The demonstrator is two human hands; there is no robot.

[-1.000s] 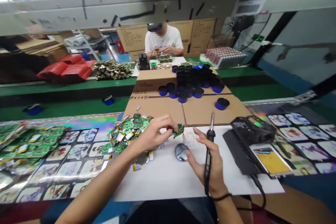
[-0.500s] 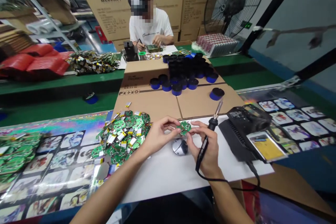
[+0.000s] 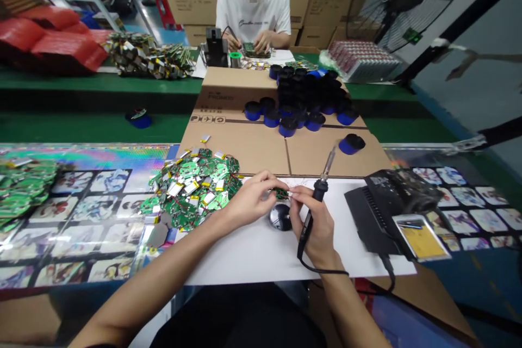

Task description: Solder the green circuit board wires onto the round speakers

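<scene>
Circuit board (image 3: 281,193), small and green, pinched near the far edge of the white work sheet (image 3: 244,263) between nearly closed left hand (image 3: 253,199) and right hand (image 3: 320,225), the latter also gripping a soldering iron (image 3: 320,189), tip raised. Large heap of boards (image 3: 191,190) just past the sheet's left edge, second pile of boards (image 3: 24,185) farther left; impossible to tell which are finished.

Small green circuit board (image 3: 281,193), almost wholly covered by the left hand (image 3: 253,201) and right hand (image 3: 320,228), its solder joints too small to tell. Just below that board, a round silver object (image 3: 280,217), partly behind the right hand, its kind impossible to tell. Just right of the board, the grip of a soldering iron (image 3: 320,190), half buried in the right hand. Left of the board, lower layers of a heap of boards and cells (image 3: 191,190), hidden beneath upper ones. Far beyond the board, a co-worker (image 3: 253,11), head cut off by the top edge.
</scene>
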